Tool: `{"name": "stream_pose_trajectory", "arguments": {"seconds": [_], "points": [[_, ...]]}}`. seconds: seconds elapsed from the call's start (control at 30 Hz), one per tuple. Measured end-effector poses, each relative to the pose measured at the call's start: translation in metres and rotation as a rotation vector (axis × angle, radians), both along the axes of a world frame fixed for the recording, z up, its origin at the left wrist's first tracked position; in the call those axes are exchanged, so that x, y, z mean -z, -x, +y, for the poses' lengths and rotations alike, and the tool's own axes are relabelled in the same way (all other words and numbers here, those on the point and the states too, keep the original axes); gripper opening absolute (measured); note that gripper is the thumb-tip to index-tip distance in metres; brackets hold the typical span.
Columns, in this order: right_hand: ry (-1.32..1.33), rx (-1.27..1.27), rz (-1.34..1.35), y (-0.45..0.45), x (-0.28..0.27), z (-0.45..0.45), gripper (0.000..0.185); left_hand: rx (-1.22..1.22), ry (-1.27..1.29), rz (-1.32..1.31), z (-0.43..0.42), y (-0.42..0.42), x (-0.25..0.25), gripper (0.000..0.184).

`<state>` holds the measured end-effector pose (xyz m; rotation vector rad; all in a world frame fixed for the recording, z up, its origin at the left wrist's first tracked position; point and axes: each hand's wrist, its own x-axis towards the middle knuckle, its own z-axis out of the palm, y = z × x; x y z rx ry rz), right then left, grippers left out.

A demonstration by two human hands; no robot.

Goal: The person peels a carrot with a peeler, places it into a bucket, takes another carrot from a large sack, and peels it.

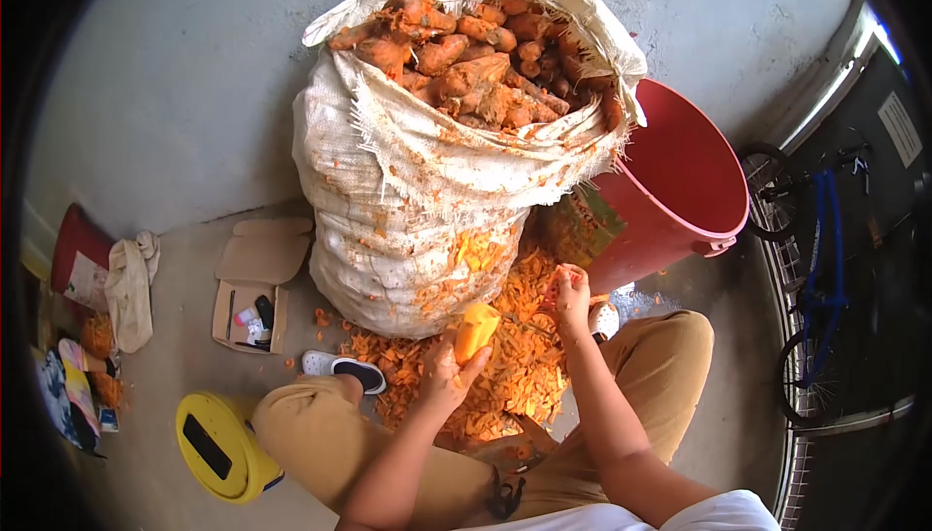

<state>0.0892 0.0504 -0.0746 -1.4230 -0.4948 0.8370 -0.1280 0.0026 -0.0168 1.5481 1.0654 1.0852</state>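
A thick peeled carrot [476, 331], bright yellow-orange, is gripped in my left hand [445, 374] with its far end pointing up. My right hand [571, 300] is closed on a red peeler [553, 287], mostly hidden by the fingers, and is apart from the carrot. Beneath both hands lies a large heap of orange peelings [515, 376] on the floor between my legs. Just beyond stands a white woven sack [388, 230], its top rolled open, full of unpeeled carrots [485, 75].
A large red bin [684, 157] leans beside the sack on the right. At left are an open cardboard box [225, 313] with small items, a yellow container [218, 446] and a cloth [133, 288] over a smaller red bucket [83, 249]. A blue bicycle [825, 249] is at far right.
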Motion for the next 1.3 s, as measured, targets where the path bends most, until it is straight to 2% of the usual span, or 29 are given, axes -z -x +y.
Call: {"name": "stream_pose_trajectory", "arguments": {"seconds": [0.07, 0.13, 0.17, 0.2, 0.3, 0.33, 0.4, 0.5, 0.6, 0.63, 0.7, 0.73, 0.83, 0.93, 1.03, 1.13, 1.17, 1.23, 1.3], "points": [[-0.092, -0.015, 0.084, 0.006, -0.002, 0.002, 0.017, 0.008, -0.064, 0.035, 0.001, 0.0, -0.002, 0.024], [-0.202, 0.044, 0.242, 0.024, -0.035, 0.003, 0.02, -0.01, -0.079, 0.065, 0.001, 0.001, -0.009, 0.025], [-0.294, 0.117, 0.313, 0.035, -0.054, 0.006, 0.024, -0.007, -0.065, 0.077, 0.002, 0.001, -0.013, 0.025], [-0.451, 0.079, 0.364, 0.046, -0.072, 0.005, 0.024, -0.003, -0.049, 0.087, 0.001, 0.0, -0.015, 0.026], [-0.411, 0.021, 0.399, 0.078, -0.122, 0.004, 0.021, 0.044, 0.016, 0.065, -0.001, -0.002, -0.005, 0.018], [-0.42, -0.011, 0.336, 0.084, -0.114, 0.007, 0.019, 0.032, 0.01, 0.029, -0.003, -0.002, -0.005, 0.018], [-0.23, 0.036, 0.33, 0.079, -0.094, 0.014, 0.016, 0.005, -0.005, -0.045, -0.007, -0.004, -0.007, 0.018], [-0.086, 0.047, 0.34, 0.072, -0.087, 0.012, 0.017, 0.016, -0.1, -0.08, -0.007, -0.007, 0.005, 0.019], [-0.108, 0.028, 0.369, 0.061, -0.059, 0.018, 0.017, 0.045, 0.123, -0.139, -0.012, -0.009, 0.004, 0.016], [-0.098, 0.008, 0.222, 0.059, -0.063, 0.017, 0.017, 0.082, 0.207, -0.264, -0.012, -0.01, 0.008, 0.014], [-0.274, 0.008, 0.283, 0.031, -0.043, 0.026, 0.017, 0.15, 0.377, -0.505, -0.014, -0.003, 0.021, 0.012], [-0.366, 0.008, 0.317, 0.016, -0.036, 0.029, 0.016, 0.233, 0.343, -0.568, -0.01, 0.003, 0.013, 0.014], [-0.205, -0.169, 0.214, -0.004, -0.058, 0.021, 0.014, 0.251, 0.673, -0.683, -0.008, 0.01, 0.003, 0.027], [-0.237, -0.206, 0.148, 0.001, -0.069, 0.016, 0.012, 0.396, 0.828, -0.713, -0.008, 0.01, 0.006, 0.041], [-0.176, -0.172, 0.196, 0.001, -0.065, 0.006, 0.014, 0.556, 0.944, -0.797, -0.004, 0.006, 0.014, 0.054], [-0.128, -0.18, 0.203, 0.002, -0.059, -0.004, 0.014, 0.347, 0.959, -0.674, -0.005, 0.002, 0.01, 0.048], [-0.118, -0.17, 0.21, 0.003, -0.058, -0.006, 0.014, 0.3, 0.981, -0.714, -0.005, 0.003, 0.012, 0.034], [-0.111, -0.15, 0.206, 0.003, -0.06, -0.01, 0.015, 0.206, 0.954, -0.652, -0.003, 0.001, 0.005, 0.026], [-0.119, -0.137, 0.188, 0.006, -0.064, -0.01, 0.015, 0.181, 0.92, -0.644, -0.004, 0.002, 0.005, 0.029]]}}
